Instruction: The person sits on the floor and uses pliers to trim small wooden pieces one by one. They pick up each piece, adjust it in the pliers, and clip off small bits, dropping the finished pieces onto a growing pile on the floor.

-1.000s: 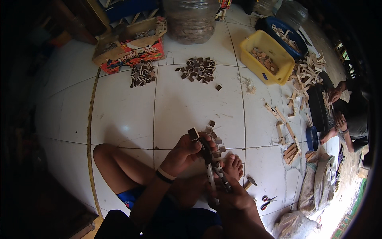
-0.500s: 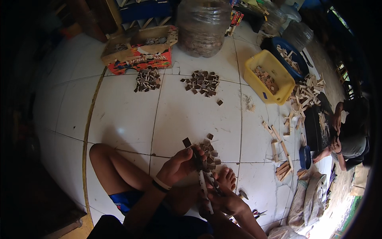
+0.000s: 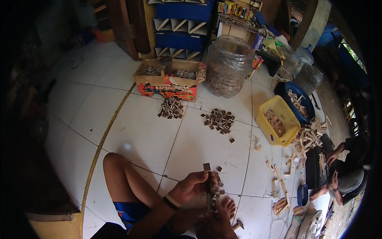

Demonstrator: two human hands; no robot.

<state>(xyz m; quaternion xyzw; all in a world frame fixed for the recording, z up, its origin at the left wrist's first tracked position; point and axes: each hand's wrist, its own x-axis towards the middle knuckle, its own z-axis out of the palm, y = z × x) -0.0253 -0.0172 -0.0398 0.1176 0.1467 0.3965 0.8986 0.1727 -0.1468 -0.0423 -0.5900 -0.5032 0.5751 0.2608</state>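
Observation:
My left hand (image 3: 193, 188) is closed around the upper, dark part of a long two-handled tool like pincers (image 3: 209, 195). A small dark brown square tile (image 3: 206, 167) stands out just above its thumb and fingers; whether the fingers or the tool grip it is hard to see. Lower down, my right hand (image 3: 217, 223) wraps the speckled, chipped handles, and its fingers are partly in shadow. Similar loose tiles (image 3: 221, 186) lie on the floor just beyond the tool, near my bare foot (image 3: 228, 207).
Two tile piles (image 3: 171, 108) (image 3: 221, 120) lie ahead, before a partitioned cardboard box (image 3: 169, 85) and a big clear plastic container (image 3: 229, 67). At right are a yellow bin (image 3: 292, 135), a blue basin (image 3: 284, 89), wood strips (image 3: 280, 181), a hammer (image 3: 238, 225) and another person (image 3: 350, 163).
The view has tilted up, so the floor things sit lower. The two handles, spread apart before, now look closer together. The tile still stands above my left hand.

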